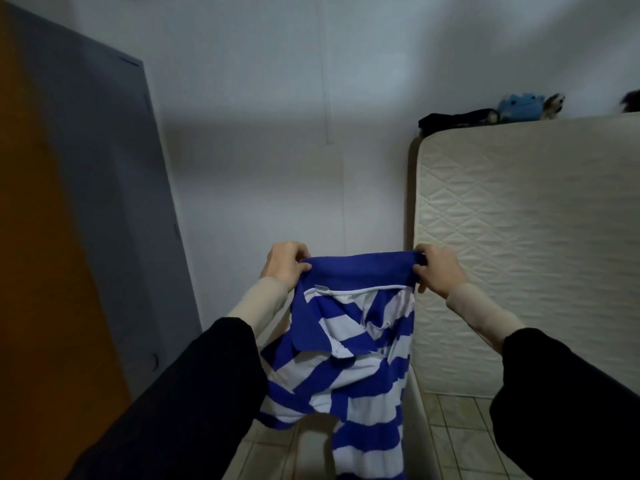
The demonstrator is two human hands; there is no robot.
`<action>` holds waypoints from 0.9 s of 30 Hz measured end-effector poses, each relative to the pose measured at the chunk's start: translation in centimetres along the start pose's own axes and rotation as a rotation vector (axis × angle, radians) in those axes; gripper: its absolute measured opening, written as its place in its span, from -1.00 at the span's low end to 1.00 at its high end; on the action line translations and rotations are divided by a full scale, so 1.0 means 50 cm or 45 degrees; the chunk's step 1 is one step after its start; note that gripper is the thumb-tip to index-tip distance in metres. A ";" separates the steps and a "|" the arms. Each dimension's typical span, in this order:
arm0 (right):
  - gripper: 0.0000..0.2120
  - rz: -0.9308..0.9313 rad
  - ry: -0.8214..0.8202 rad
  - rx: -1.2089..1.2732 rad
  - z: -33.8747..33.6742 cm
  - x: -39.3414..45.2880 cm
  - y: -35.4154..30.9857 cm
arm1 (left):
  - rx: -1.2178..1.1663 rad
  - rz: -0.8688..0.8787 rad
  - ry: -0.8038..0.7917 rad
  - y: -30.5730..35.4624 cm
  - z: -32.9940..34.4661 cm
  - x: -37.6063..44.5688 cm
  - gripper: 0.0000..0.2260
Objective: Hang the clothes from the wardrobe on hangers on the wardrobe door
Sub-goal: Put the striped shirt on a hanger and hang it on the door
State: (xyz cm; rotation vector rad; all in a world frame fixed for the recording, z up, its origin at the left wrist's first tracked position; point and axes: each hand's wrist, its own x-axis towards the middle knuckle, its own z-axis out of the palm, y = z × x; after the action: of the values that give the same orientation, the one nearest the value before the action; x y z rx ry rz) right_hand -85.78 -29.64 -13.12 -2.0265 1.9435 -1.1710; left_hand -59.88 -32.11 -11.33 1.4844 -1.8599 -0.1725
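Fingers (292,259) of left hand (285,263) clamped on one end of solid blue collar of blue-and-white striped polo shirt (346,358); fingers of right hand (438,271) clamped on other end. Collar pulled taut between both hands, held up in mid-air at chest height. Shirt body hanging loose below fingers, striped cloth bunched and twisted, lower part trailing down toward pale tiled floor (453,441). White neck label just below collar, nearer left-hand fingers. Cream cuffs under black sleeves on both forearms.

Left of left-hand fingers, well apart: orange-brown wooden wardrobe door (45,271), and beyond it grey panel (114,188). Right of right-hand fingers, near: cream quilted mattress (526,254) standing upright on edge against white wall (277,116). High above right-hand fingers, on top edge of mattress: dark folded cloth (453,121), blue plush toy (523,105).
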 end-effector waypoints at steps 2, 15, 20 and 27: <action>-0.76 -0.033 -0.021 0.017 -0.001 -0.004 -0.013 | -0.019 -0.108 -0.014 -0.018 0.001 -0.003 -0.95; -0.94 -0.117 -0.618 -0.261 0.024 -0.039 -0.075 | -0.590 -0.160 0.149 0.022 0.026 -0.037 -0.83; -0.71 -0.113 -0.724 -0.402 0.051 -0.057 -0.081 | -0.505 -0.058 0.149 0.068 0.032 -0.040 -0.87; -0.76 0.039 -0.626 0.014 0.039 -0.058 -0.087 | -0.455 -0.032 0.151 0.072 0.026 -0.046 -0.87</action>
State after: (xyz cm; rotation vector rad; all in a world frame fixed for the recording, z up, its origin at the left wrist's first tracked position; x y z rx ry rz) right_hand -80.82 -27.09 -13.36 -2.0230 1.7067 -0.5934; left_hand -63.38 -29.35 -11.42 1.2432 -1.6171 -0.3981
